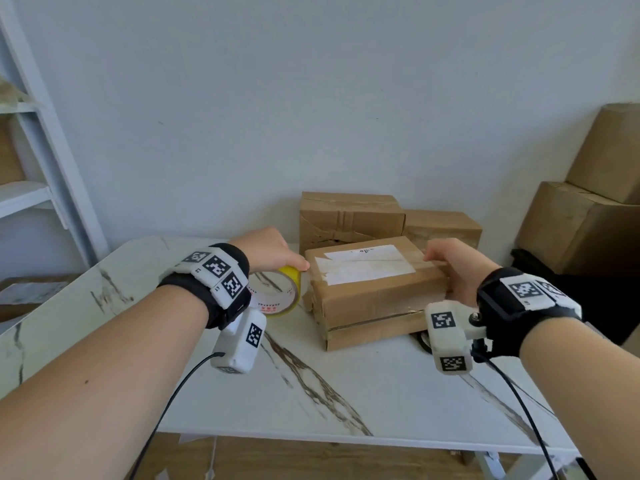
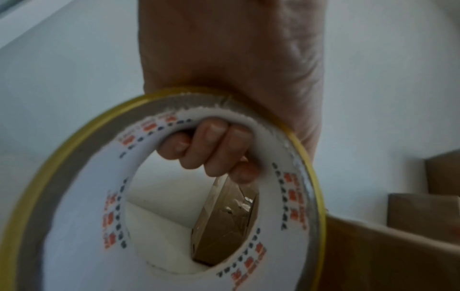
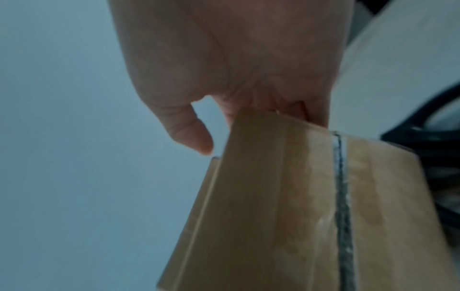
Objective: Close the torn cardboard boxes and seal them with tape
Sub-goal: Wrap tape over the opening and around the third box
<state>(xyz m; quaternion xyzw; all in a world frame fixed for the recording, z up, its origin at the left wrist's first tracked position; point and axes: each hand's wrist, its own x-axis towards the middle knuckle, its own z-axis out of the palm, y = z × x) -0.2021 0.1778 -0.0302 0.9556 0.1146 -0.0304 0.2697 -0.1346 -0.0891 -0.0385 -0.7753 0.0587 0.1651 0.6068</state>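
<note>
Left hand (image 1: 266, 252), right hand (image 1: 453, 268): bare. Black wrist straps (image 1: 498, 299); white blocks with black square codes (image 1: 216, 266); white camera housings (image 1: 239, 341); black cables (image 1: 166, 407); one screw (image 1: 474, 318).

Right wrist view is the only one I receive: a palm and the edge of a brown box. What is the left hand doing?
Observer: The left hand grips a yellow-edged tape roll beside the left end of the box.
Operator: How does it grip the roll?
Observer: Fingers hook through the roll's hole.
Operator: Is the top of the box bare?
Observer: No, a white paper label is taped on it.
</note>
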